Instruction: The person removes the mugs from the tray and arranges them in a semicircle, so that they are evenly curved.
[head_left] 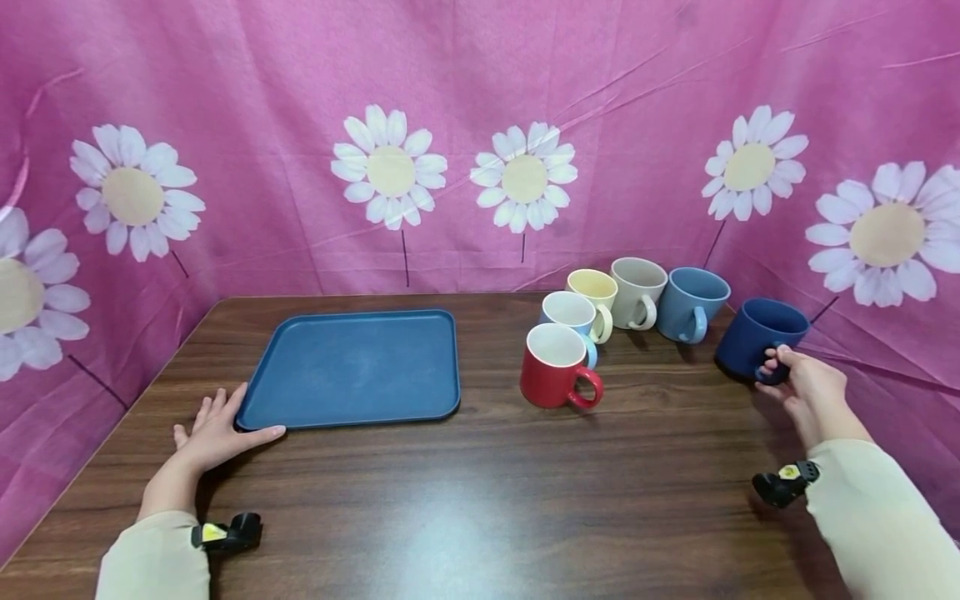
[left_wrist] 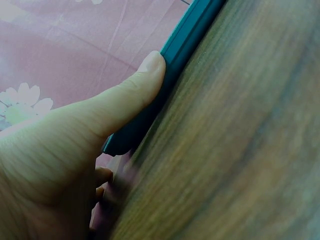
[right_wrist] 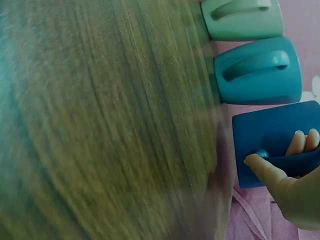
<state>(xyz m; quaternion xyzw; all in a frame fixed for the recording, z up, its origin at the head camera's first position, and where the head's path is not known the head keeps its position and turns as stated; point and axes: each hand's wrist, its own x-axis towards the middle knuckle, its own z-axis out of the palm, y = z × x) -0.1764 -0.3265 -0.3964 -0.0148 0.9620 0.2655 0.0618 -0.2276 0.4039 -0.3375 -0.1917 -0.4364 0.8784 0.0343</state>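
Observation:
A rectangular blue tray [head_left: 360, 371] lies flat at the left of the table. At its near left corner rests my left hand [head_left: 213, 433], fingers spread along the left side. The thumb [left_wrist: 135, 85] lies straight against the tray's near edge in the left wrist view. Far to the right, my right hand [head_left: 813, 396] grips the handle of a navy mug [head_left: 750, 337]. That mug stands at the right end of the mugs, its handle toward me. In the right wrist view, fingertips [right_wrist: 297, 142] show through the handle, against the mug's wall.
Left of the navy mug stand a blue mug [head_left: 686, 304], a grey mug [head_left: 630, 292], a yellow mug [head_left: 600, 287], a light blue mug [head_left: 567, 310] and a red mug [head_left: 543, 375]. A pink flowered cloth [head_left: 465, 250] hangs behind the wooden table [head_left: 450, 500].

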